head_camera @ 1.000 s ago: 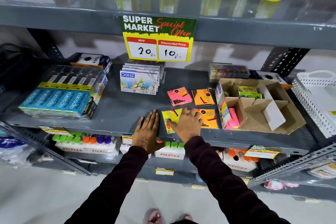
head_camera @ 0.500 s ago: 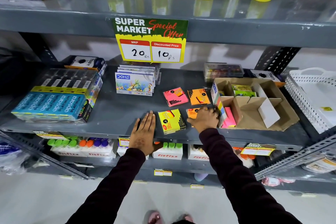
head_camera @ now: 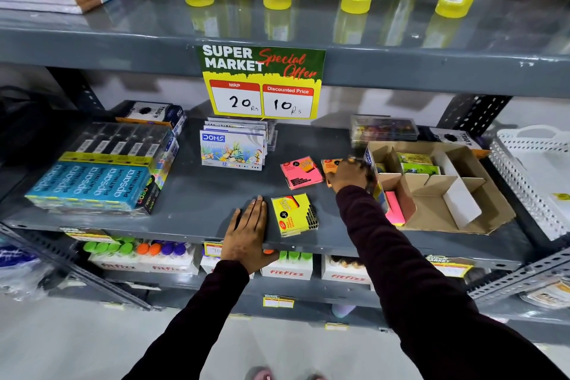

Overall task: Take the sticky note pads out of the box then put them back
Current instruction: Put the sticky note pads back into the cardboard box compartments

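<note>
Everything here is placed against the cardboard box [head_camera: 468, 210], which sits open with its dividers at the right of the grey shelf [head_camera: 200, 194]. Far to the box's left lies a stack of blue pencil packs [head_camera: 92, 185], and nearer, still well left of it, stands a pastel set [head_camera: 232, 149] under the yellow price sign [head_camera: 261, 82].

The left hand [head_camera: 246, 233] lies flat on the shelf's front edge, well left of the box, fingers straight and pressed together, palm down, holding nothing. Just right of that hand, close to but apart from it, rests a yellow sticky note pad [head_camera: 294, 214]. Farther back, between the pastel set and the box, lies a pink sticky note pad [head_camera: 300, 174].

Right beside the box's left wall, the right hand [head_camera: 350, 173] curls down over an orange sticky note pad [head_camera: 329, 165], fingers bent on it; whether the pad is off the shelf I cannot tell.

Inside the box, a bright pink pad [head_camera: 394, 208] stands on edge in the front left compartment, and a green pad [head_camera: 416, 163] lies in a back compartment.
</note>
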A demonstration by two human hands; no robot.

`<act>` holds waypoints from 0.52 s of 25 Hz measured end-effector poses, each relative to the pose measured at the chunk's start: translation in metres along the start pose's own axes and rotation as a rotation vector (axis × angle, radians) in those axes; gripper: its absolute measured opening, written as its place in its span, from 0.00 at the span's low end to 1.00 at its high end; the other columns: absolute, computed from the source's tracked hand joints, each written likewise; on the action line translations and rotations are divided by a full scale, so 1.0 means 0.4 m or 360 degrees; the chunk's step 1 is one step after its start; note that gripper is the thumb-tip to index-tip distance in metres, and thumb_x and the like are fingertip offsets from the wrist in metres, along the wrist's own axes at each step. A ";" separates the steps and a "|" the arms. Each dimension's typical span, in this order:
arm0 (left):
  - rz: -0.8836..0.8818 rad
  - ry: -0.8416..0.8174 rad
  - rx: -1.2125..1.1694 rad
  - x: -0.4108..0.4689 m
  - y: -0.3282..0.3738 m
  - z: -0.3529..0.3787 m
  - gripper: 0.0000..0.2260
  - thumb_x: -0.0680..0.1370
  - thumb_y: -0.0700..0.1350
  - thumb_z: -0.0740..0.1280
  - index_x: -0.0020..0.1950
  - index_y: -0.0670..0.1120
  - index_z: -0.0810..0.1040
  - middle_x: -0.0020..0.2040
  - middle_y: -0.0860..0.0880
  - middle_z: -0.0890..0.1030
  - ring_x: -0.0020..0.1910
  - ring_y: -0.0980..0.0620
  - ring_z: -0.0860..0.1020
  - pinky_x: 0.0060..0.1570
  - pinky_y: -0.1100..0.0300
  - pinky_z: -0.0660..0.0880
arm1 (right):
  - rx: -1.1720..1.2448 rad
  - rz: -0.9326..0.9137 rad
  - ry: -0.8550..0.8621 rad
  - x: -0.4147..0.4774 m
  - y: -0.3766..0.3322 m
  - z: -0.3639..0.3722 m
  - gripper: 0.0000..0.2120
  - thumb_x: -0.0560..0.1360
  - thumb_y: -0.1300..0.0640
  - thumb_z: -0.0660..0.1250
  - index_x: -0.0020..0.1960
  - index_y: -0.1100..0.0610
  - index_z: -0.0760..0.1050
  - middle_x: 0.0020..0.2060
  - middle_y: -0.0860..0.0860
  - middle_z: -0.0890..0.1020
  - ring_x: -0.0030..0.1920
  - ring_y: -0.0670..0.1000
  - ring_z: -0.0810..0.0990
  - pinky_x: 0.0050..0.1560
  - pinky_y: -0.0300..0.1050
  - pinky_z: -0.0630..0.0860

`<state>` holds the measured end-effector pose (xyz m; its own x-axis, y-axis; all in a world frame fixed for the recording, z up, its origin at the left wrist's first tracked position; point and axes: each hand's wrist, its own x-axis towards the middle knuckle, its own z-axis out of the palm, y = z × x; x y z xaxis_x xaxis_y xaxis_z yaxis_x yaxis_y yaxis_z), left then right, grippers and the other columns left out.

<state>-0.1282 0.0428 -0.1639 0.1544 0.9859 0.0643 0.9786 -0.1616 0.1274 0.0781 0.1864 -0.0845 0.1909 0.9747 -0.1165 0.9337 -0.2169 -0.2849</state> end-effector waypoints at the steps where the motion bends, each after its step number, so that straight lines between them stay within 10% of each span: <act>1: 0.0002 0.0003 -0.0002 0.001 0.000 0.001 0.47 0.63 0.68 0.60 0.73 0.38 0.58 0.73 0.40 0.63 0.71 0.44 0.62 0.67 0.43 0.54 | 0.0005 0.0000 -0.0025 0.008 0.002 0.010 0.25 0.74 0.49 0.68 0.64 0.65 0.72 0.66 0.65 0.72 0.66 0.64 0.70 0.64 0.55 0.71; 13: 0.0020 -0.0011 0.0047 0.001 0.004 -0.007 0.49 0.63 0.65 0.69 0.72 0.37 0.58 0.73 0.39 0.63 0.71 0.43 0.61 0.68 0.43 0.56 | -0.0163 -0.0018 0.0025 -0.094 0.009 -0.009 0.43 0.68 0.42 0.73 0.70 0.66 0.60 0.68 0.69 0.67 0.69 0.68 0.66 0.67 0.60 0.68</act>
<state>-0.1270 0.0427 -0.1609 0.1674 0.9841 0.0587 0.9802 -0.1725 0.0976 0.0754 0.1490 -0.0778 0.1844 0.9779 -0.0988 0.9617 -0.2002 -0.1871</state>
